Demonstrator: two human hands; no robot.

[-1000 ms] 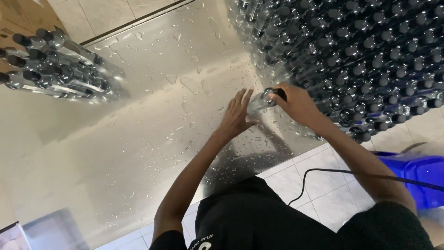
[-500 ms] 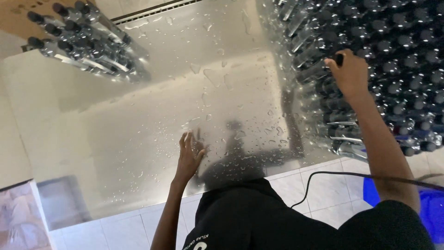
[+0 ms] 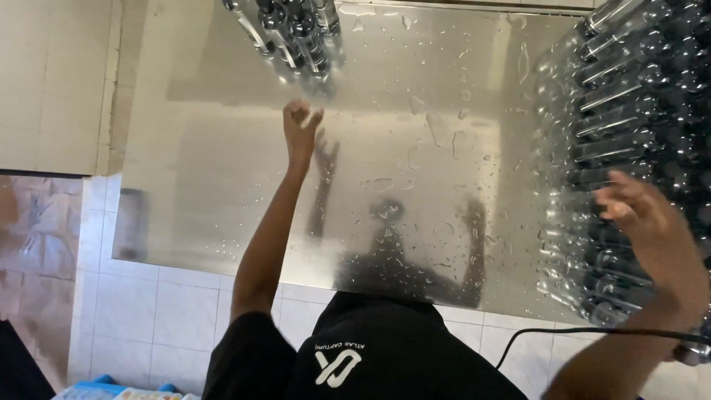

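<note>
From my seat I see the left hand [image 3: 300, 127] lifted over the wet steel counter [image 3: 415, 192], its fingers loosely curled and holding nothing, just short of the small cluster of clear bottles [image 3: 292, 30] standing at the counter's far edge. The right hand [image 3: 648, 222] hovers with its fingers spread and released over the big block of bottles [image 3: 637, 133] packed along the counter's right edge; I cannot tell whether a fingertip touches a cap. The bottles look like empty clear plastic with dark caps, so I judge them light, thin-walled and easy to dent if squeezed hard. Water drops lie all over the steel, and the bottle walls are probably wet too, so they may slip in a loose hold. I would take one by the neck just under the cap, where the plastic is stiffest, or round the upper body with gentle pressure. Packed so closely, a bottle pulled sideways could drag or topple its neighbours; lifting straight up looks safer. A black cable [image 3: 592, 337] runs across the near right corner, close by the right forearm.
</note>
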